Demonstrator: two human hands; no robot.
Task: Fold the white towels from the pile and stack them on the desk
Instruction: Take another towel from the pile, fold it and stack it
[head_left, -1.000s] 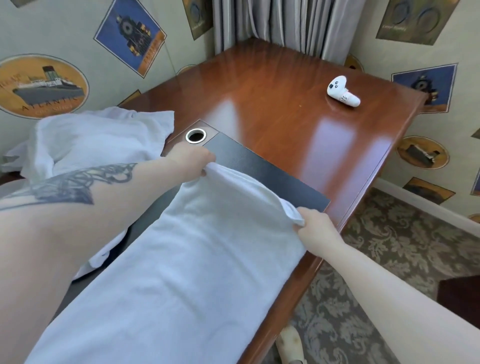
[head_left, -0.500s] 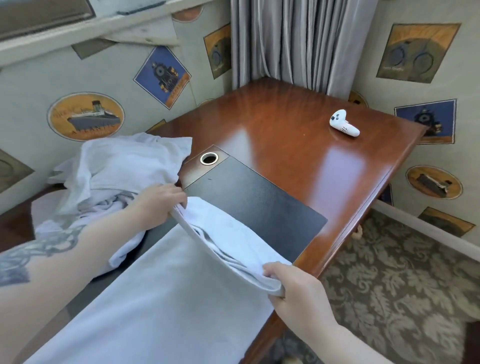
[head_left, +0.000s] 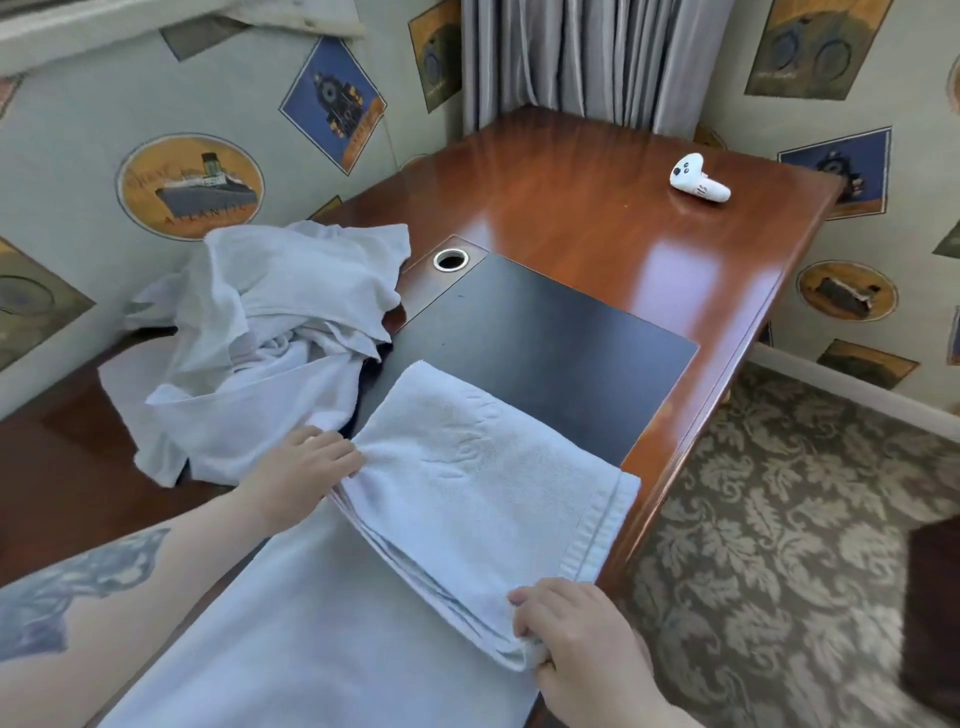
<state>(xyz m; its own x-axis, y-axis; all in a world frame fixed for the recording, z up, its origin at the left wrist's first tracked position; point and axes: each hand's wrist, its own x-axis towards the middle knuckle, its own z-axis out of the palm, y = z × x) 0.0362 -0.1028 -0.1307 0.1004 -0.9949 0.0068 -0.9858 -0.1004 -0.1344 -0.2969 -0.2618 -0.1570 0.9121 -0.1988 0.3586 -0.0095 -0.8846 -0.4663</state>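
Note:
A white towel (head_left: 467, 488) lies lengthwise on the desk (head_left: 597, 218), its far end folded back toward me over the rest. My left hand (head_left: 301, 473) pinches the left corner of the folded edge. My right hand (head_left: 576, 634) grips the right corner of that edge near the desk's front rim. A crumpled pile of white towels (head_left: 270, 332) sits to the left against the wall, just beyond my left hand.
A black desk pad (head_left: 545, 343) lies under the towel's far end, with a round metal grommet (head_left: 451, 259) at its back corner. A white controller (head_left: 698, 182) rests at the far right. Patterned carpet (head_left: 779, 519) lies right of the desk edge.
Both hands have pulled the towel's far end up and back toward me, then laid it down as a fold. The view has lifted, showing more of the pile.

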